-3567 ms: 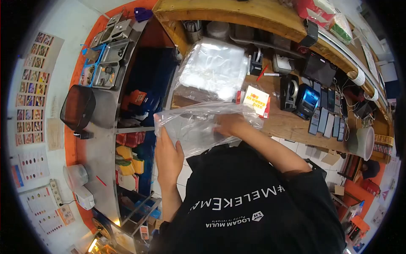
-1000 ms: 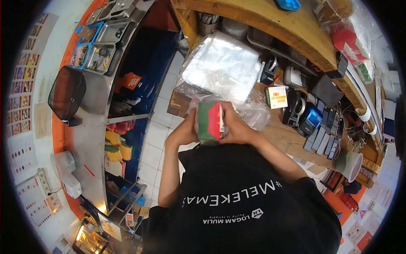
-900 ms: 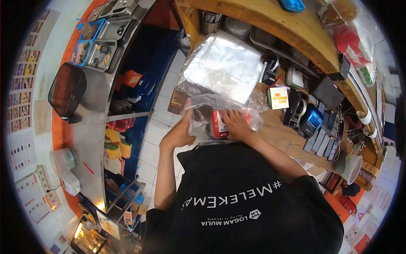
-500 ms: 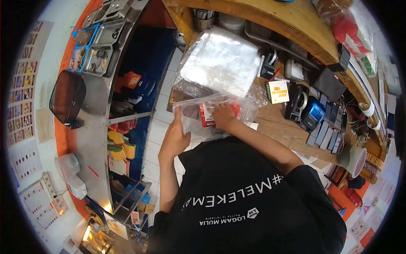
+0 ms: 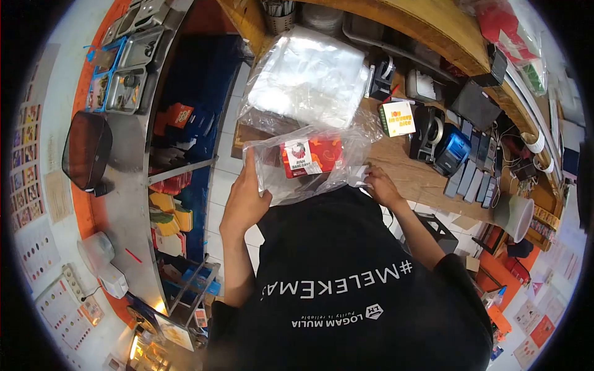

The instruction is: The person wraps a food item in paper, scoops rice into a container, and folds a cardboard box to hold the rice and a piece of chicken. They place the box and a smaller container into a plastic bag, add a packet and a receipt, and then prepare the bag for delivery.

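Observation:
A red and white food box (image 5: 312,154) sits inside a clear plastic bag (image 5: 272,176) in front of my chest, its printed top showing through the plastic. My left hand (image 5: 246,196) is closed on the bag's left edge, thumb and fingers pinching the film. At the bag's right side, my right hand (image 5: 382,187) has its fingertips closed on a small white paper slip (image 5: 359,177) by the counter edge. Part of the slip lies against the bag, so its full shape is hidden.
A stack of clear plastic bags (image 5: 309,74) lies on the wooden counter (image 5: 396,161) beyond my hands. To the right are a yellow and white box (image 5: 397,119), tape dispensers (image 5: 427,133), a blue device (image 5: 455,162) and several upright grey devices. A steel counter (image 5: 133,204) runs along the left.
My right hand has come out of the bag and moved right and down to the white slip. The red box is uncovered inside the bag, while my left hand keeps hold of the bag's edge.

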`<control>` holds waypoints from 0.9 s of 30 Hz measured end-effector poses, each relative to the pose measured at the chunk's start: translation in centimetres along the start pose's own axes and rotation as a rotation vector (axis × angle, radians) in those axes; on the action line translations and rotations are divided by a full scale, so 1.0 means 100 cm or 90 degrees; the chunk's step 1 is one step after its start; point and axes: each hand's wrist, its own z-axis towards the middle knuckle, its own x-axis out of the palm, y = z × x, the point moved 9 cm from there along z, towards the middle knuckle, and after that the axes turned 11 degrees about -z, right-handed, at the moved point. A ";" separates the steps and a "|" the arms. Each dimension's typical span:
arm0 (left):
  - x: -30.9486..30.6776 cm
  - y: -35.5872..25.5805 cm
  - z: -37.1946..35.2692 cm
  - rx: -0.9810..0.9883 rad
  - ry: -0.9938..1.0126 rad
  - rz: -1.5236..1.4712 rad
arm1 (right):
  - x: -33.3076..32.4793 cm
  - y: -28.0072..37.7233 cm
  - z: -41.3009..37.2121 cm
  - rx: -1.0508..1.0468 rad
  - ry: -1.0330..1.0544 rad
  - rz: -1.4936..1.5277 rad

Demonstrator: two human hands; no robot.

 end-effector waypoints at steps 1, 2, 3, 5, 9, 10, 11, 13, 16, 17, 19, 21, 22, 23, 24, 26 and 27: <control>0.000 -0.003 0.001 -0.004 0.003 -0.006 | -0.018 0.007 -0.001 -0.026 -0.073 0.008; -0.001 -0.006 0.002 -0.007 0.004 -0.011 | -0.027 0.009 0.001 0.019 -0.001 0.048; -0.001 -0.008 0.003 0.006 0.002 -0.007 | -0.047 0.015 0.001 0.062 0.071 0.086; 0.001 -0.009 0.002 0.027 0.000 0.001 | -0.111 0.051 0.003 0.061 0.196 0.139; 0.008 -0.010 0.001 0.045 0.014 -0.006 | -0.204 0.132 0.056 -0.010 0.101 0.289; 0.009 -0.012 0.001 0.056 0.015 -0.006 | -0.203 0.141 0.078 -0.037 0.047 0.354; 0.010 -0.015 0.001 0.066 0.014 -0.006 | -0.182 0.150 0.105 -0.124 0.039 0.303; 0.010 -0.018 0.001 0.049 0.023 -0.008 | -0.084 0.137 0.161 -0.158 0.057 0.121; 0.010 -0.014 0.002 0.005 0.032 -0.006 | -0.058 0.127 0.176 -0.021 0.073 -0.045; 0.011 -0.011 0.003 -0.014 0.033 -0.008 | -0.067 0.127 0.172 0.018 0.069 -0.066; 0.010 -0.009 0.004 0.015 0.005 -0.023 | -0.079 0.123 0.163 0.042 0.030 -0.154; 0.011 -0.008 0.003 0.026 0.001 -0.025 | -0.106 0.139 0.137 -0.089 0.017 -0.047; 0.011 -0.010 0.004 0.026 0.008 -0.020 | -0.148 0.157 0.116 -0.230 0.022 0.101; 0.013 -0.012 0.004 0.025 0.013 -0.017 | -0.181 0.153 0.107 -0.145 0.168 0.298; 0.014 -0.011 0.002 0.020 0.020 -0.019 | -0.198 0.147 0.093 -0.049 0.316 0.494; 0.012 -0.012 0.003 0.015 0.032 -0.017 | -0.253 0.077 0.105 0.024 0.036 0.269; 0.013 -0.012 0.003 0.008 0.037 -0.012 | -0.245 0.032 0.107 0.075 0.024 0.100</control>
